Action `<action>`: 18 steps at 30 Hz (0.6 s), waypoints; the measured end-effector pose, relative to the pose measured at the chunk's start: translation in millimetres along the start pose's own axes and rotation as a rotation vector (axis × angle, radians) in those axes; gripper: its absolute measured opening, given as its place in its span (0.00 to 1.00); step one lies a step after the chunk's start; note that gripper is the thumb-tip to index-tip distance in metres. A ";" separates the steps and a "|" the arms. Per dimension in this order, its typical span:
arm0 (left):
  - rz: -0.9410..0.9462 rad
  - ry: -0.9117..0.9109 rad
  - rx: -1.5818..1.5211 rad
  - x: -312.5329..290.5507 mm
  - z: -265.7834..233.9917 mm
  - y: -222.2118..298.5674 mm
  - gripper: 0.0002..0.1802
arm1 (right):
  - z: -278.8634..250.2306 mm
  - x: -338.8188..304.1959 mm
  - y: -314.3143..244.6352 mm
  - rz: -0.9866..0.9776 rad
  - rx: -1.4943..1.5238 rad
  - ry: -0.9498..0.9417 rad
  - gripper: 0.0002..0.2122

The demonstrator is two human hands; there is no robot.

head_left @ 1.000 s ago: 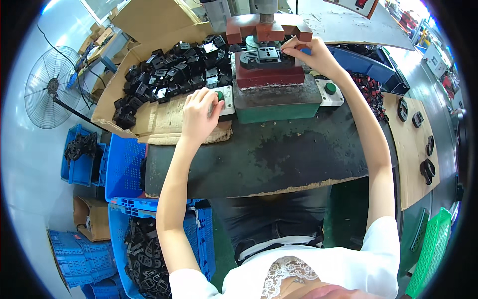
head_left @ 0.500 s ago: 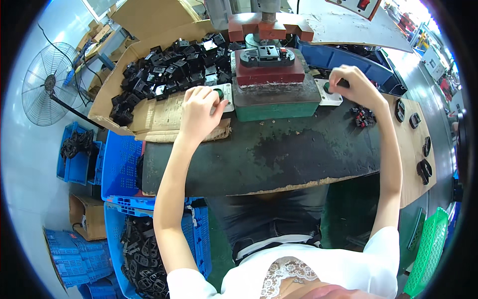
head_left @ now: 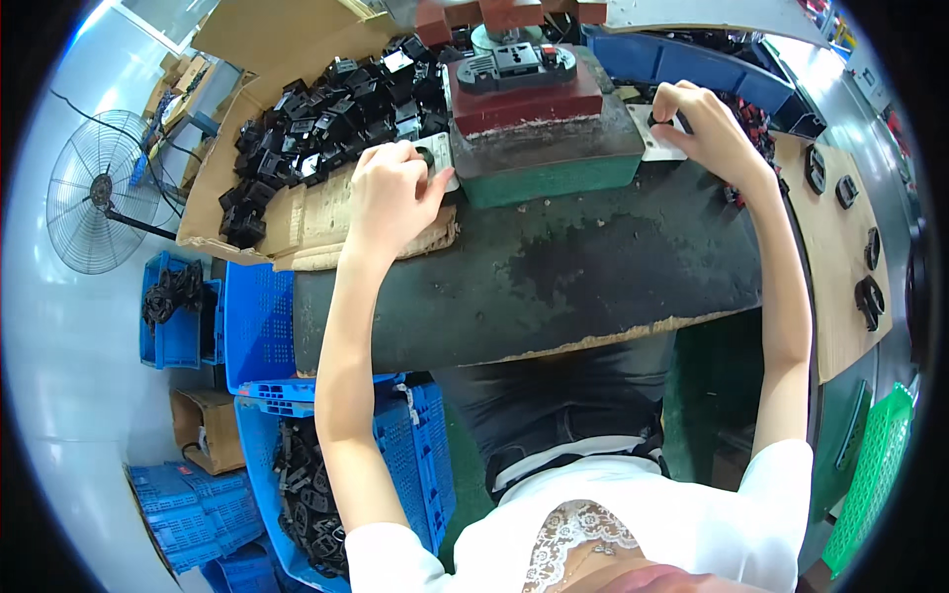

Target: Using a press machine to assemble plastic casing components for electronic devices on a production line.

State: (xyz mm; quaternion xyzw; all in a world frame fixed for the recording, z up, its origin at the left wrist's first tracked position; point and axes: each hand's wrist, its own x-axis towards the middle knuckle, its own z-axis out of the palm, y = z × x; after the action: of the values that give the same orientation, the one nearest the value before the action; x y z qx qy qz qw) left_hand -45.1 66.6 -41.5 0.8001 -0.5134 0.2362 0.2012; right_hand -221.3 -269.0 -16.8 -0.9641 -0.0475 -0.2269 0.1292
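My left hand (head_left: 393,198) is curled, its thumb and fingers around a dark round push button on a white plate (head_left: 442,163). Across from it, my right hand (head_left: 707,133) bends thumb and index finger about a matching button (head_left: 660,121) on another white plate (head_left: 656,148). Between them stands a press base (head_left: 554,173), green at the front, topped by a dark red block (head_left: 529,114). A black and grey oblong part (head_left: 517,67) with a small red piece lies on that block. Over it hangs the red press head (head_left: 509,14), apart from the part.
A cardboard box (head_left: 282,232) full of black plastic parts (head_left: 336,119) stands left. Blue crates (head_left: 259,316) sit below it. Behind, at right, is a blue bin (head_left: 682,67). Several black rings lie on a wooden board (head_left: 835,247). The dark worktop (head_left: 573,277) has a worn front edge.
The whole view has tilted, so the press and worktop sit higher in the picture. Both hands stay at the push buttons. The buttons now look darker, with less green showing.
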 end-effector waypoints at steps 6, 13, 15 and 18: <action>-0.040 -0.064 0.018 3.8 -2.5 4.3 0.18 | 0.9 2.0 3.8 -0.018 -0.015 -0.001 0.10; -0.019 -0.045 0.041 3.3 -3.2 4.7 0.17 | -10.2 -4.0 1.8 -0.006 0.043 -0.019 0.09; -0.005 -0.027 0.042 2.0 -4.2 3.4 0.17 | -26.4 -18.4 19.8 0.036 0.251 -0.071 0.10; 0.012 -0.022 0.012 1.5 -1.1 0.7 0.18 | -62.4 -60.7 77.8 0.151 -0.018 0.094 0.09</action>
State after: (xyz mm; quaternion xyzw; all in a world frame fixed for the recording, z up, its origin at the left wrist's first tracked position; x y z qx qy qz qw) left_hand -45.3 65.9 -39.6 0.8007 -0.5190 0.2317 0.1892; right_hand -290.3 -362.8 -7.9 -0.9544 0.0334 -0.2621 0.1393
